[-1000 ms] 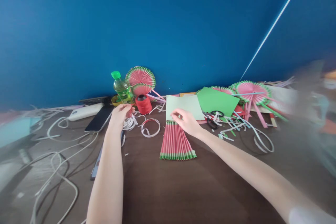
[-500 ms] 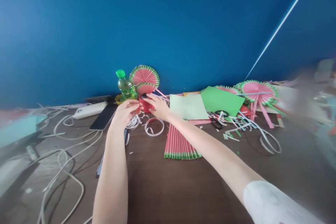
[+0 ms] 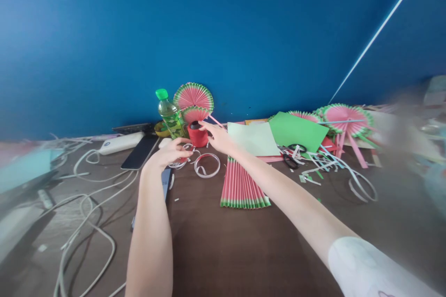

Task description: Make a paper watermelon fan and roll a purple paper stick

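Observation:
My left hand (image 3: 171,152) hovers over coiled white cord (image 3: 179,163), its fingers bent and apart, with nothing visible in them. My right hand (image 3: 216,139) stretches its fingers to the top edge of a red cylinder with a dark top (image 3: 198,136); whether they touch it I cannot tell. Behind the cylinder are round pleated paper fans (image 3: 193,96), pink with green edges. A green-capped bottle (image 3: 170,116) stands just left of them. Below my right wrist a pleated pink paper (image 3: 242,189) with a green border lies on the table. A white ring-shaped strip (image 3: 206,165) lies between my hands.
On the left are a black phone (image 3: 140,152), a white power bank (image 3: 121,143) and looping white cables (image 3: 101,236). To the right lie a pale sheet (image 3: 252,139), green paper (image 3: 298,131), black scissors (image 3: 291,160), paper scraps (image 3: 310,174) and another fan (image 3: 344,118). A blue wall rises behind.
My left hand has moved down and away from the red cylinder, its fingers spreading. My right hand stays close to the cylinder's top. The view has shifted slightly.

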A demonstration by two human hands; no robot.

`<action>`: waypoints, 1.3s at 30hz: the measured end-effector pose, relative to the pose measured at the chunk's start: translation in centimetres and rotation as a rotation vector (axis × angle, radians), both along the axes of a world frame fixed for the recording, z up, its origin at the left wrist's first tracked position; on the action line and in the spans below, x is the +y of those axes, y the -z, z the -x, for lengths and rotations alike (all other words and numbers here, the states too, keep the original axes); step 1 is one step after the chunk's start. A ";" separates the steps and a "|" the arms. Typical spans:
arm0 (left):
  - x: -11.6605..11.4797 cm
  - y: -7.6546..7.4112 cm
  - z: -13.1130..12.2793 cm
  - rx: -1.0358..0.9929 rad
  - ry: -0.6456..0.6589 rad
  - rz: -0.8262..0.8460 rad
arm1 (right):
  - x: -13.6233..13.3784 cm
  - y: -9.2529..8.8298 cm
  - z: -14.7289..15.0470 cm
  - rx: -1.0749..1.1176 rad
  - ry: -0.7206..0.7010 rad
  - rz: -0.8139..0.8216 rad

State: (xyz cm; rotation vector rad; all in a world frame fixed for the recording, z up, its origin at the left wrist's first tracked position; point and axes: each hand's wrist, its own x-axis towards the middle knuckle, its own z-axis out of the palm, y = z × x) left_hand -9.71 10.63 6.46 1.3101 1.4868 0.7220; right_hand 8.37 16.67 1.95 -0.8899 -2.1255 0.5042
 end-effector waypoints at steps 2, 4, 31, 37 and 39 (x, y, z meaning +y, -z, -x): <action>0.0 0.1 -0.2 0.009 0.013 0.009 | -0.1 -0.1 0.0 0.015 -0.018 0.012; -0.1 0.2 -0.3 0.029 0.026 0.013 | -0.2 -0.1 -0.1 0.077 -0.020 0.032; 0.3 0.7 0.9 0.100 0.005 0.080 | 1.2 2.3 1.4 0.486 0.247 0.804; 0.4 1.0 0.8 0.162 -0.026 0.079 | 1.9 2.0 1.8 0.378 0.253 0.670; 0.7 1.3 0.7 0.219 -0.057 0.012 | 1.9 1.6 1.7 0.348 0.247 0.647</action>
